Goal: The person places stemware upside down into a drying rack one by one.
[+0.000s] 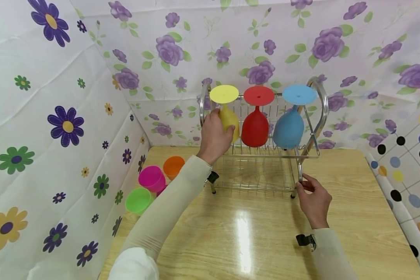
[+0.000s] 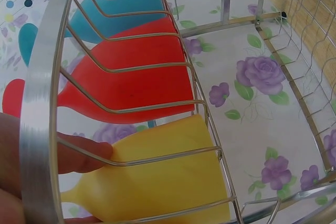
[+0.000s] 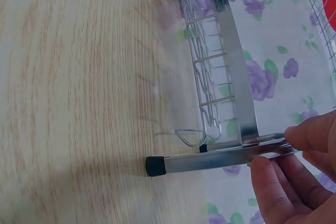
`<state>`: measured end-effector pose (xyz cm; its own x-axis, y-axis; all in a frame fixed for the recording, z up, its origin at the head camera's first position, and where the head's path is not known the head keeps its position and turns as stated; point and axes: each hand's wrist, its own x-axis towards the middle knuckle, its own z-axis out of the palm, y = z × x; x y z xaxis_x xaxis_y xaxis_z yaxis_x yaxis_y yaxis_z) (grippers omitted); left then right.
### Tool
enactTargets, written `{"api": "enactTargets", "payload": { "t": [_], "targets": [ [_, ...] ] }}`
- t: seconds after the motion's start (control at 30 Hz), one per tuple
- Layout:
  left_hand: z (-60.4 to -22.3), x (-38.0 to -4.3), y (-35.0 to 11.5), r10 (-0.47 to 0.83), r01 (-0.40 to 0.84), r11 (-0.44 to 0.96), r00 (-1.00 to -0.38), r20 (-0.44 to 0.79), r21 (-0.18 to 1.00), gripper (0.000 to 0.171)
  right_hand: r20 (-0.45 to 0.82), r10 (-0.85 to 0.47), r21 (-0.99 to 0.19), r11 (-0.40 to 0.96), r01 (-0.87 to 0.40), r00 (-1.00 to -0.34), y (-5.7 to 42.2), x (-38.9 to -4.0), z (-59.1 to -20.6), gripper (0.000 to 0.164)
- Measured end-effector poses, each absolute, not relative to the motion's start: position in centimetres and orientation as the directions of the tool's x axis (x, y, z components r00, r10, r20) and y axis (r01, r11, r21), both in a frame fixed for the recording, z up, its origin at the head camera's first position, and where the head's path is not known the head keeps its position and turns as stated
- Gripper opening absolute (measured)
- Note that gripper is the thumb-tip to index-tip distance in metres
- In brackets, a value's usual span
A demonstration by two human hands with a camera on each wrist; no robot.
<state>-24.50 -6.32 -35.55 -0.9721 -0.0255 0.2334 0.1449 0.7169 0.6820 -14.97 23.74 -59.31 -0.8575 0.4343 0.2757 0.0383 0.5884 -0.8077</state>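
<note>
My left hand [image 1: 215,136] holds the bowl of a yellow plastic goblet [image 1: 224,94], upside down on the upper tier of a metal dish rack [image 1: 273,156]. Beside it a red goblet [image 1: 254,130] and a blue goblet [image 1: 289,130] also stand inverted, bases up. In the left wrist view, the fingers [image 2: 86,153] lie against the yellow goblet [image 2: 163,177] behind the rack's wires. Low on the rack's right side, my right hand [image 1: 314,202] pinches the flat metal leg [image 3: 210,159] between thumb and fingers.
To the left on the wooden table [image 1: 210,233] are an orange cup [image 1: 174,167], a magenta cup [image 1: 150,177] and a green cup [image 1: 139,200], partly behind the left sleeve. Flowered cloth [image 1: 182,77] hangs behind the rack. Dotted cloth [image 1: 406,171] borders the right side.
</note>
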Motion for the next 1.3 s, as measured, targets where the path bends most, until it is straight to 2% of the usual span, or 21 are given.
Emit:
{"api": "enactTargets", "payload": {
  "t": [0.73, 1.1, 1.3],
  "targets": [
    [-35.3, -23.4, -6.5, 0.043, 0.203, 0.777, -0.962, 0.271, 0.596, 0.071, 0.364, 0.441, -0.818, 0.573, -0.055, -0.820, 23.8, -15.2, -60.4, 0.040],
    [-34.6, -20.1, -7.7, 0.042, 0.250, 0.698, -0.950, 0.310, 0.671, 0.077, 0.351, 0.446, -0.824, 0.565, -0.046, -0.823, 23.6, -15.1, -60.5, 0.040],
    [-34.6, -17.3, -9.1, 0.018, 0.311, 0.610, -0.925, 0.379, 0.729, 0.070, 0.351, 0.442, -0.826, 0.561, -0.051, -0.826, 23.6, -14.9, -60.4, 0.040]
  ]
}}
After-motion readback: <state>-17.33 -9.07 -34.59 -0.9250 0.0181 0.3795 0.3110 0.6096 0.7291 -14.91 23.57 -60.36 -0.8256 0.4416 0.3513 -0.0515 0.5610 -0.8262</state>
